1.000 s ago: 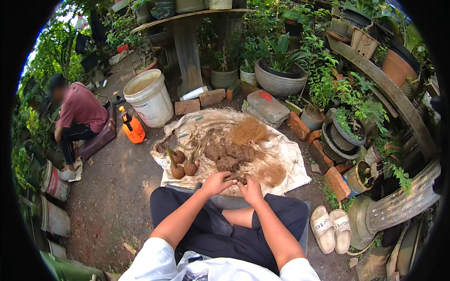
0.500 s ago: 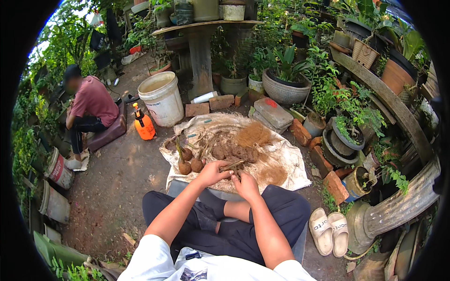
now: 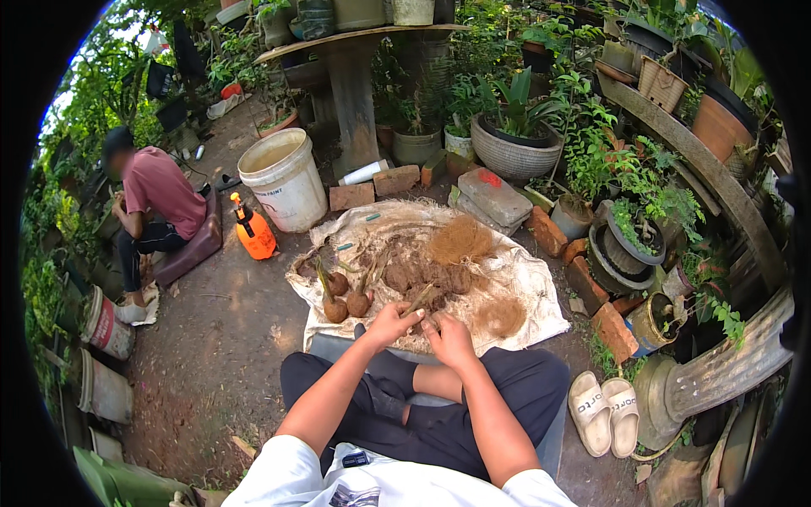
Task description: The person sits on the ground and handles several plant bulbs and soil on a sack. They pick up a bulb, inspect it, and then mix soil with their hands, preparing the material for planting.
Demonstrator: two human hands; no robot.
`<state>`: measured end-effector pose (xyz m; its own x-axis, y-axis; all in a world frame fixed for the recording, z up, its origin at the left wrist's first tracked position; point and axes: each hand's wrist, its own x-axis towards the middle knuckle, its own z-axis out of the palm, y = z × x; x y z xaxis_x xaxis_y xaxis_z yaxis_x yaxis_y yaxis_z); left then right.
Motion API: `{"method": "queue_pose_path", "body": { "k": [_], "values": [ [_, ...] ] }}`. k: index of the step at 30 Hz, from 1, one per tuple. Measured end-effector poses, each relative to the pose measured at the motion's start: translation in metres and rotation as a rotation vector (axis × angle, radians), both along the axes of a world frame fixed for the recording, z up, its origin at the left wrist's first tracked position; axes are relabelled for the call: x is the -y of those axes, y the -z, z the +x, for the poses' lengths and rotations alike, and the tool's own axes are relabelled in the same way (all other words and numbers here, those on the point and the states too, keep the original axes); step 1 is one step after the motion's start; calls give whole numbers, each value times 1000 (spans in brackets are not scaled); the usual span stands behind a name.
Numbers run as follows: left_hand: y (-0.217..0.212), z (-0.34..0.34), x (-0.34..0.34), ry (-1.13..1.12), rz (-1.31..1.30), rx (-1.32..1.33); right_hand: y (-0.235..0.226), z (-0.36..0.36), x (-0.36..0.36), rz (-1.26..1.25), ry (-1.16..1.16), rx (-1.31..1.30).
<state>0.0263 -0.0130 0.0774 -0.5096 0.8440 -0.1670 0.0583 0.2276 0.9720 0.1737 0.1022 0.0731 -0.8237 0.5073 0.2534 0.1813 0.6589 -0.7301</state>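
Head view: brown stalk in left fingers; lower end hidden

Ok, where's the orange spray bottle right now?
In the head view, the orange spray bottle is on the ground left of centre, just beside the white bucket, between the seated co-worker and the pale sheet.
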Motion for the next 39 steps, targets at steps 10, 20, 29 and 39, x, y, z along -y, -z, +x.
{"method": "queue_pose_path", "body": {
  "k": [10, 20, 29, 39],
  "values": [
    [61, 26, -13, -6, -204, 243, 108, 13, -33, -499, 183, -36],
    [78, 23, -39, -241, -124, 162, 97, 3, -34, -453, 28, 66],
    [79, 33, -35, -319, -119, 338, 75, 4, -39, -412, -35, 88],
    [75, 31, -54, -413, -62, 295, 84, -7, -45, -331, -61, 21]
  ]
}}
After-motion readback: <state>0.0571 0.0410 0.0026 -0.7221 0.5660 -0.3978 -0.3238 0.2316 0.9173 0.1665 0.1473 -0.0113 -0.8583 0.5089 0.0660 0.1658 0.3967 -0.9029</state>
